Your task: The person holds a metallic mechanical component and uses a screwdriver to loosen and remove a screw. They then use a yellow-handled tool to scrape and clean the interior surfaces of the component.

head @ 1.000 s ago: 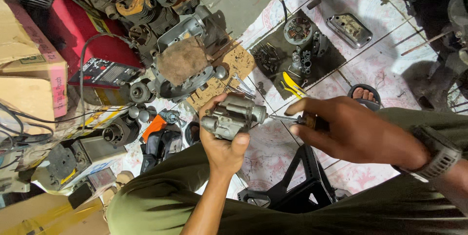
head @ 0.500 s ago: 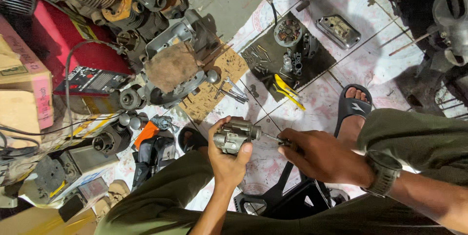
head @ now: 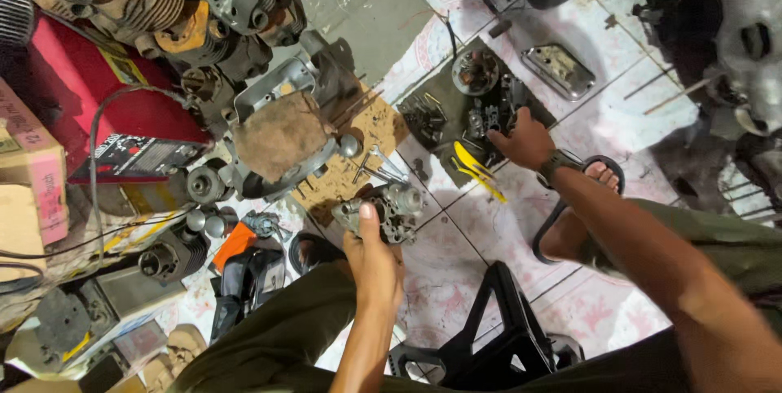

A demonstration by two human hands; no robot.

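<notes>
From the head camera, looking down, we see our left hand (head: 376, 259) with its grip wrapped tight around a small grey metal motor part (head: 384, 210), thumb up against its back, holding it above the tiled floor (head: 603, 116) in front of our knees. Our right hand (head: 521, 139) reaches out to a dark mat (head: 444, 100) strewn with small metal parts (head: 489, 116); its fingers rest down among them, and we cannot tell whether the grip has closed on anything. A yellow-handled tool (head: 476, 169) lies just beside that hand, at the mat's near edge. On the left stands a cardboard box (head: 32, 173) with a pink side, beside a red case (head: 77, 92). A dark flat package (head: 134, 157) with red-and-white print leans against the case.
</notes>
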